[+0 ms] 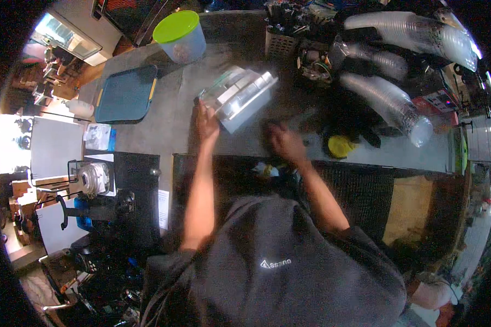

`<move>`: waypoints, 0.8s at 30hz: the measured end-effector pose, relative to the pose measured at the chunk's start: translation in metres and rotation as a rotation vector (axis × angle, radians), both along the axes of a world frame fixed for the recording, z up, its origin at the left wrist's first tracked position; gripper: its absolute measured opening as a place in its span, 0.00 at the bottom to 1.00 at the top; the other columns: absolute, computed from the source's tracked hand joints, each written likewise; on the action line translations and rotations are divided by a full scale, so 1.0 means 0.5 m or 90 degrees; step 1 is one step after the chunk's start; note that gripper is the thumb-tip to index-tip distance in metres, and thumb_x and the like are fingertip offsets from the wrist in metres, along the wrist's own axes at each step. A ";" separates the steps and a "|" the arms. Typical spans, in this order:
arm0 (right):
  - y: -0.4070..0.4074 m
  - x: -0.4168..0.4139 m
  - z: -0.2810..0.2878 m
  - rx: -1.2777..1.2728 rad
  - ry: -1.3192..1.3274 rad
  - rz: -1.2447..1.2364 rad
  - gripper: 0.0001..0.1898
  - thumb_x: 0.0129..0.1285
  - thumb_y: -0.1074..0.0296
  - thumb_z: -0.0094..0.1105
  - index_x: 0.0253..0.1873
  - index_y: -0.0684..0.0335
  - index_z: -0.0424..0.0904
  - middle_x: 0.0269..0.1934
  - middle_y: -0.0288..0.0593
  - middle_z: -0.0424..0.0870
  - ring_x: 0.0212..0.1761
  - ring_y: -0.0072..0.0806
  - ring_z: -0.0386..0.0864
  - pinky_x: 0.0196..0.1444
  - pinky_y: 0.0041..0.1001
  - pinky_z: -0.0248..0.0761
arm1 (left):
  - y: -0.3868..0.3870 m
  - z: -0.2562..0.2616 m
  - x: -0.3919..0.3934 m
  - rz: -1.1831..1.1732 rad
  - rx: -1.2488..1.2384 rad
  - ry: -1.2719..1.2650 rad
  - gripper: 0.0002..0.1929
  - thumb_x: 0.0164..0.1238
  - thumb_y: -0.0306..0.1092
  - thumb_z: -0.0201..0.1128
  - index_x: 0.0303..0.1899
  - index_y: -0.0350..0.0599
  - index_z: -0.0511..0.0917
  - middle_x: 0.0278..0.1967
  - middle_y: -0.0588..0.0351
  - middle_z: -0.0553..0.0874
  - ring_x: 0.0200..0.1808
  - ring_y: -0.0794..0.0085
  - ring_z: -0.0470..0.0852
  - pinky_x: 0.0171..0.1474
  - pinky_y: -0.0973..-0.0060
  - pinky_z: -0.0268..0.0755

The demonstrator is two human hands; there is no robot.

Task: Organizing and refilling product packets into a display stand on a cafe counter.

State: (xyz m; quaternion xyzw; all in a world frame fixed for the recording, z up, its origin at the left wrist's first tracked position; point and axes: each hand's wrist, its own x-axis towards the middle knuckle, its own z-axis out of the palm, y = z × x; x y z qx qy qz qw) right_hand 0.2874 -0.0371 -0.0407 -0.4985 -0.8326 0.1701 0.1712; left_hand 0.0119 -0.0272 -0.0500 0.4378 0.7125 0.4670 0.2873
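Observation:
My left hand (208,122) grips the left end of a boxy container (245,98) with shiny, metal-looking sections. The container is tilted over the grey counter (163,126) and blurred, so its contents are unclear. To its right, my right hand (287,143) is near the counter's front edge, apart from the container. Blur and a dark patch at its fingers hide whether it holds anything. A yellow round object (340,146) lies to the right of that hand. Beyond the container stands a clear tub (186,45) with a lime-green lid (176,26).
A blue-grey tray (125,96) lies at left, near a white bottle (80,108). Stacks of clear plastic cups (386,104) lie at right, beside a perforated basket (279,44) of dark items. What looks like another person (431,292) shows at lower right.

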 end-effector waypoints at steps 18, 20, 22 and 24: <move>-0.023 -0.100 0.010 -0.002 0.038 -0.201 0.30 0.63 0.63 0.51 0.70 0.57 0.55 0.60 0.64 0.64 0.38 0.57 0.79 0.35 0.47 0.77 | 0.012 -0.083 0.016 -0.090 0.080 0.190 0.47 0.62 0.76 0.31 0.69 0.45 0.59 0.71 0.52 0.59 0.74 0.62 0.51 0.63 0.39 0.10; -0.009 -0.112 0.002 0.096 0.084 -0.166 0.30 0.65 0.64 0.49 0.70 0.64 0.53 0.63 0.65 0.60 0.39 0.60 0.78 0.36 0.50 0.76 | 0.014 -0.084 0.017 -0.088 0.110 0.200 0.44 0.64 0.73 0.31 0.70 0.46 0.55 0.72 0.53 0.57 0.74 0.63 0.51 0.64 0.39 0.11; -0.024 -0.139 -0.012 0.203 0.138 -0.121 0.31 0.64 0.65 0.50 0.69 0.67 0.53 0.61 0.64 0.64 0.36 0.60 0.79 0.35 0.50 0.75 | 0.018 -0.084 0.023 -0.092 0.142 0.208 0.42 0.67 0.70 0.31 0.72 0.48 0.52 0.72 0.54 0.56 0.74 0.64 0.52 0.64 0.39 0.11; -0.065 -0.176 0.012 -0.037 0.034 0.016 0.32 0.62 0.66 0.51 0.69 0.68 0.52 0.58 0.64 0.68 0.34 0.58 0.79 0.33 0.49 0.76 | 0.019 -0.089 0.027 -0.069 0.098 0.257 0.43 0.65 0.72 0.30 0.72 0.48 0.52 0.72 0.53 0.56 0.74 0.62 0.52 0.63 0.39 0.10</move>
